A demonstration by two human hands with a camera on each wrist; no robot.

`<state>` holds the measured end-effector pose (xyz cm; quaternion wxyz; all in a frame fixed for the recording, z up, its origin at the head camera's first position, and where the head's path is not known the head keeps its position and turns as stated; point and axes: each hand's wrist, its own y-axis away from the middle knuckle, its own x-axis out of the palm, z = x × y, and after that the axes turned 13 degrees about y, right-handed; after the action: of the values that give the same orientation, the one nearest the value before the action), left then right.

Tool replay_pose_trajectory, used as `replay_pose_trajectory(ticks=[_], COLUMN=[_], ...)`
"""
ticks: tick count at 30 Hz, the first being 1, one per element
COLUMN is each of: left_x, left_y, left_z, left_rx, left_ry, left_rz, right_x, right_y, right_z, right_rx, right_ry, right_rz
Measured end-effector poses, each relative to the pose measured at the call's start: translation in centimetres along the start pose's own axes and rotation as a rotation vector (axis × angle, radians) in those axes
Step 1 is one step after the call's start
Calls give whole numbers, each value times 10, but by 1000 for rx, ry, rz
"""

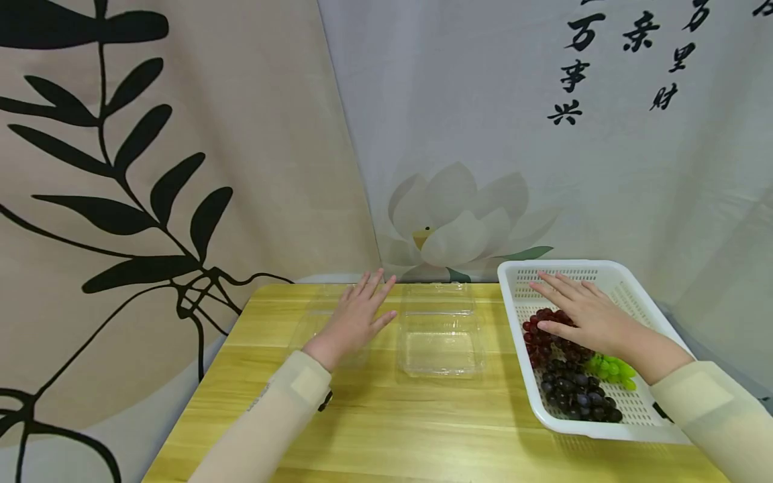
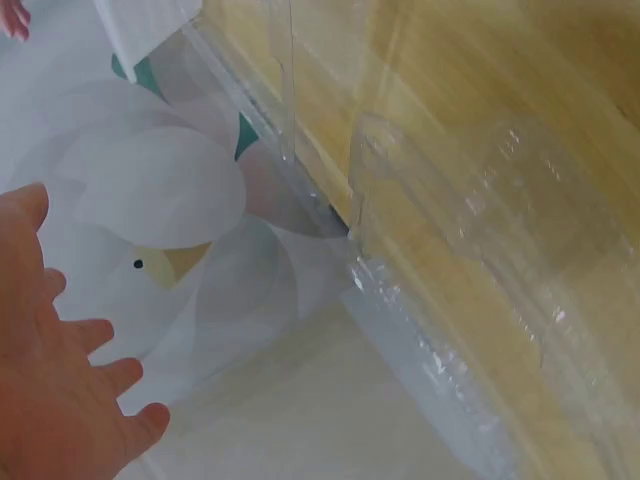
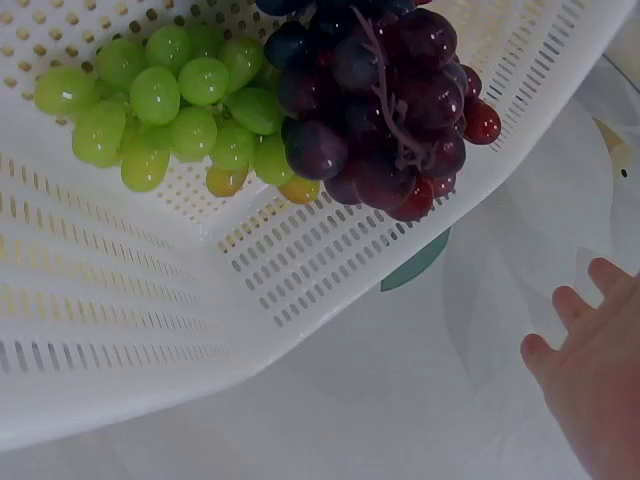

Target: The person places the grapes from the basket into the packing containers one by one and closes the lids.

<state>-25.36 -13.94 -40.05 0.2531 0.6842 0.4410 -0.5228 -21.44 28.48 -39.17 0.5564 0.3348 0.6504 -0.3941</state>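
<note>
My left hand (image 1: 353,318) hovers with spread, straight fingers over a clear plastic box (image 1: 314,322) that it partly covers. To its right on the table lies a second clear plastic box (image 1: 441,342). My right hand (image 1: 594,325), fingers extended, is held above a white perforated basket (image 1: 655,315). Inside the basket are red grapes (image 1: 537,335), black grapes (image 1: 580,392) and green grapes (image 1: 612,369); the hand hides part of the red bunch. The right wrist view shows green grapes (image 3: 155,95) beside dark grapes (image 3: 380,110). Both hands hold nothing.
A wooden table (image 1: 386,429) carries the boxes and basket. Behind it hangs a curtain (image 1: 459,134) with a lotus print, black leaves and black characters, close to the table's back edge. The basket's raised rim stands at the table's right side.
</note>
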Motion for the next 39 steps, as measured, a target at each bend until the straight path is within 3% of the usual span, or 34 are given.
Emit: replay_pose_trajectory(ticks=[9,15,23,32,39], left_x=[19,41,72,92,103], left_y=[1,6,10,13,13], left_z=[1,-5,-14,-24,-22], left_rx=[-26,-98,-199,-319,-365], left_ry=[146,352,608,664,804], left_rz=[-64,-57,-33,-159,-143], right_x=[8,13,17,20,24], right_y=[3,3,4,-1,-7], right_z=[-2,-5,-10,-14,-19], right_rx=[-24,-15,18,14,40], right_ry=[-8,-18,-79,-91,-126], right_rz=[-66,-90,-55,-9,87])
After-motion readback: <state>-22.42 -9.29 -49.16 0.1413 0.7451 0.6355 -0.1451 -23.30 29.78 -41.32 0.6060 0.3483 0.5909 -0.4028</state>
